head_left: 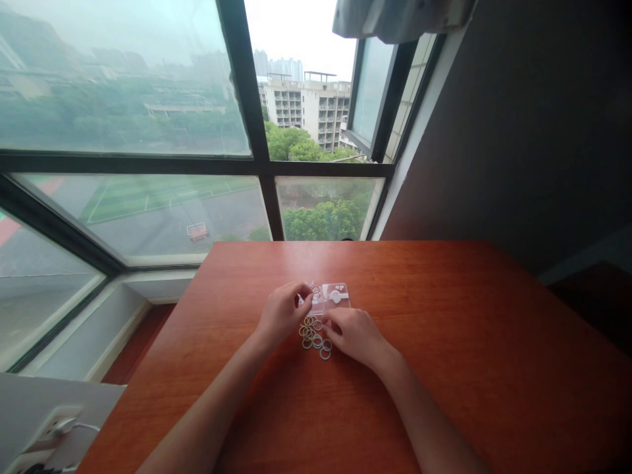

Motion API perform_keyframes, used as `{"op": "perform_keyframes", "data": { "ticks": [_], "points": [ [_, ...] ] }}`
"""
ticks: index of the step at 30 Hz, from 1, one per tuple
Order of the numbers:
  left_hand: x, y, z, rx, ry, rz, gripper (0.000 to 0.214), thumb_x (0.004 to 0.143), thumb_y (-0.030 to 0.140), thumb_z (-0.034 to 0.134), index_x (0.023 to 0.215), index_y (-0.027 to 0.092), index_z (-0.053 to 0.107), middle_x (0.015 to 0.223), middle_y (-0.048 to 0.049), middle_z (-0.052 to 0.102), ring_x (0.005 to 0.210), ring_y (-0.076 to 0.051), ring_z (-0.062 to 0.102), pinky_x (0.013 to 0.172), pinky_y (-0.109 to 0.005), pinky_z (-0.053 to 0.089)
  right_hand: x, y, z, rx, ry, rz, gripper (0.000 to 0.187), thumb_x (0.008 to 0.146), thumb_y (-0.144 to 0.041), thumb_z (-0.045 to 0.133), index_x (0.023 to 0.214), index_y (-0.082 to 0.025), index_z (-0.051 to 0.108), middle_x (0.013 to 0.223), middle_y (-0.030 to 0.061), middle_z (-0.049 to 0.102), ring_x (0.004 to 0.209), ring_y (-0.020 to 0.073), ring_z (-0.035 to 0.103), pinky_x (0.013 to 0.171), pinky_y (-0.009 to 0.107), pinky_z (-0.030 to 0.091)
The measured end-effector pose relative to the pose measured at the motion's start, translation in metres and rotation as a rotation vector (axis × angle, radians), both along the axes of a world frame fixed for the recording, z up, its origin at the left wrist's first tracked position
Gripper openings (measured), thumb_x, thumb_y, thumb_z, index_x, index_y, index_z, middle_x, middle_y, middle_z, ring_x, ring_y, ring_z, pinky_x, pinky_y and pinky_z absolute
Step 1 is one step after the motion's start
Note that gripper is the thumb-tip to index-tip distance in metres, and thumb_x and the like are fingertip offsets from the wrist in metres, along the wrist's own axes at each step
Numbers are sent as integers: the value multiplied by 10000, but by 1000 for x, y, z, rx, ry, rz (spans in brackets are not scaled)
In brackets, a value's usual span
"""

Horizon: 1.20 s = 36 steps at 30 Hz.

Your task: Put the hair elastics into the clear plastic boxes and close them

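A clear plastic case lies opened flat on the table, with some rings in its left half. Over that half is my left hand, thumb and index finger pinched together; whatever is between them is too small to make out. Several small pale rings, some yellowish and some greenish-grey, lie in a loose, overlapping cluster in front of the case. My right hand rests at the right side of this cluster, fingers curled and thumb close to the index finger beside the uppermost rings. Its fingertips are too small to show a clear hold.
The reddish-brown wooden table reaches to a dark-framed window at the back. A dark wall stands on the right. Low on the left, a white plug sits in a wall socket.
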<state>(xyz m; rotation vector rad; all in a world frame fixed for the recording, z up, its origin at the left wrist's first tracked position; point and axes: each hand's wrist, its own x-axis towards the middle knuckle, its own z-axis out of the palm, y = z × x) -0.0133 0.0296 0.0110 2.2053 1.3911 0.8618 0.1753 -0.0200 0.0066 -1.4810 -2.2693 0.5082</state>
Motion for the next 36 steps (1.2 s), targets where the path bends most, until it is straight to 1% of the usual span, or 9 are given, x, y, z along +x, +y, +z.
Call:
{"op": "perform_keyframes", "data": {
  "ticks": [2,5,10,14,21,25,27,32,36],
  "points": [
    [-1,2,-2,32,34,46,115,826,239,541,810,180,639,733,-10,647,604,-112,523,577,-214,381,-2,-1,-1,-27,-18,36,144,859,-232,547,897,-260,683,827,-2,713,761,148,633,652,222,364],
    [-1,2,-4,66,81,79,115,835,240,540,828,188,641,777,-19,666,627,-124,544,585,-226,387,-3,-2,-1,-54,-28,50,161,848,-206,548,910,-268,683,861,-4,721,800,151,643,666,221,371],
    [0,1,-6,113,160,83,125,860,243,525,877,212,644,860,-24,677,666,-139,580,616,-238,403,-1,-2,0,-77,-47,40,134,833,-216,568,885,-262,682,820,-8,714,764,147,634,636,221,353],
    [0,1,-6,127,197,81,130,870,253,518,900,221,640,880,-25,676,692,-149,594,629,-242,402,-1,-2,0,-71,-61,38,129,829,-206,562,856,-255,678,817,-8,712,752,143,625,613,223,329],
    [-5,0,2,116,168,63,129,869,248,520,913,218,637,902,-13,676,669,-136,583,610,-235,401,1,0,0,-47,-95,-39,139,874,-305,557,794,-243,654,754,-7,692,693,141,604,586,239,294],
    [-6,-1,6,111,170,47,126,864,237,521,906,210,636,884,-16,671,664,-133,577,600,-233,392,2,0,1,-52,-102,-87,105,863,-346,589,879,-254,637,777,-13,692,689,146,606,571,243,270],
    [-6,-2,8,106,167,40,130,867,241,518,911,208,636,882,-19,669,665,-132,574,598,-232,388,2,1,1,-70,-108,-85,112,867,-347,586,910,-255,633,793,-11,693,698,145,608,571,243,266],
    [-5,-3,11,85,146,21,128,867,244,522,908,200,634,865,-20,662,656,-125,553,608,-228,389,2,0,2,-129,-119,-72,112,873,-328,574,858,-241,642,785,-9,690,711,138,607,582,236,274],
    [-3,-4,11,65,94,-47,123,864,226,521,900,193,634,836,-18,647,640,-114,524,613,-220,389,2,1,3,-99,-68,-95,81,847,-301,592,830,-238,639,731,-17,670,674,134,586,576,231,276]
  ]
}}
